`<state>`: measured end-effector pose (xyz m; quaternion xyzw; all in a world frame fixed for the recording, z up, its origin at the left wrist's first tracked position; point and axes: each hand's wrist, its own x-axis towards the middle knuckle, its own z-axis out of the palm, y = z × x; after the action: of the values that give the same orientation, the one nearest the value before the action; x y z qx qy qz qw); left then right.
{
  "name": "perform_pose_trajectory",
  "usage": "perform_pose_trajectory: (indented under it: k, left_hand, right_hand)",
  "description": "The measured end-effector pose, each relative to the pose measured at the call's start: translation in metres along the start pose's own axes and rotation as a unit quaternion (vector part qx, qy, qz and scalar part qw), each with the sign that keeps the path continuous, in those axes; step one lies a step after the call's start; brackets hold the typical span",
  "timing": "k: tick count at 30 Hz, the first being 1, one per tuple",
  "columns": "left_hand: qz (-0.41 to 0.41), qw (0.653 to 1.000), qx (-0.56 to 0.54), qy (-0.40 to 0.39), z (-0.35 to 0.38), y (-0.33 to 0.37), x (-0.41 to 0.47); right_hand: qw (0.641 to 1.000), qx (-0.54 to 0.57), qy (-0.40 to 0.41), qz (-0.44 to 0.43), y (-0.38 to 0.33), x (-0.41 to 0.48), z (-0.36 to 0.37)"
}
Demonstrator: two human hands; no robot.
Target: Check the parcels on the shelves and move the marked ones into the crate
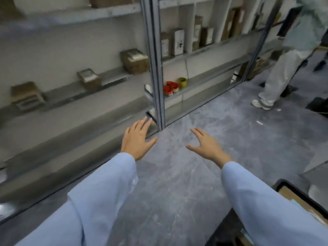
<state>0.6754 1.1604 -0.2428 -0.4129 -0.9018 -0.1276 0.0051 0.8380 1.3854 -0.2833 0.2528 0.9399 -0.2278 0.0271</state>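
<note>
Head view: left hand and right hand both spread wide, empty, near the upright post. Parcels on shelves either side; crate behind-right. Motion blur risks misreading marks.

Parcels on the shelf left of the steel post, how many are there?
3 on that shelf: one by the post, one mid-shelf, one far left. Another sits on the shelf above; blur may hide more.

Single head view, looking forward-down past hands, shelves left.
</note>
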Motion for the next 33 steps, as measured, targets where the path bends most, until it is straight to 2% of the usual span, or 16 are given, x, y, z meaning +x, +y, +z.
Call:
perform_pose_trajectory:
  k: [7, 14, 23, 33]
  left_hand:
    - [-0.135, 0.986, 0.041, 0.089, -0.121, -0.195, -0.077]
    - [-0.278, 0.946, 0.063, 0.156, -0.202, -0.357, -0.179]
    - [-0.38, 0.9, 0.07, 0.203, -0.252, -0.483, -0.266]
    - [-0.446, 0.861, 0.089, 0.23, -0.288, -0.633, -0.284]
  right_hand:
    - [0.986, -0.003, 0.024, -0.167, -0.248, 0.068, 0.019]
    - [0.959, -0.007, 0.009, -0.284, -0.462, 0.101, 0.056]
    - [0.924, -0.012, -0.025, -0.38, -0.65, 0.118, 0.115]
    - [0.885, 0.0, -0.057, -0.462, -0.837, 0.18, 0.191]
